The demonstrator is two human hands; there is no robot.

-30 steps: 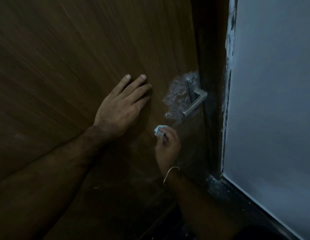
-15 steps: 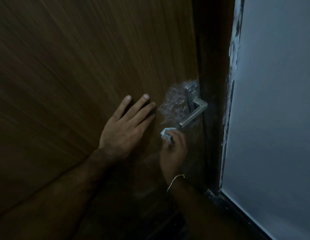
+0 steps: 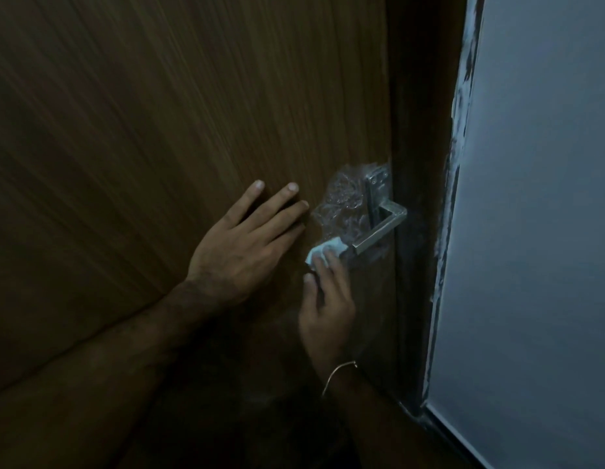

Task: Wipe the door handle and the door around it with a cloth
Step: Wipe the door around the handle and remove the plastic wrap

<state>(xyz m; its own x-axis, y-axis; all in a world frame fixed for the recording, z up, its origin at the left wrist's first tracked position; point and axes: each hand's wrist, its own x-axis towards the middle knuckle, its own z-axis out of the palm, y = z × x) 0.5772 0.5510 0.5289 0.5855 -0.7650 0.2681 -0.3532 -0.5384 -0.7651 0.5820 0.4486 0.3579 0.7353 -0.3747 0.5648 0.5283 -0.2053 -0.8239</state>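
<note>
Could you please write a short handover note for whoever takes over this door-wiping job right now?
Left hand: open, flat on the door beside the handle, holding nothing.
Right hand: pinching the cloth, which touches the handle's free end.
Crinkled plastic wrap covers the plate behind the handle.
Done: wiping of the handle appears just begun; how much of the door is clean cannot be told in this dim light.
Left: the rest of the handle and the door around it.

Counts: two hands, left hand at 9 o'clock of the handle, right hand at 7 o'clock. One door. One metal door handle. One cloth. One plastic wrap. One bracelet. One wall.
</note>
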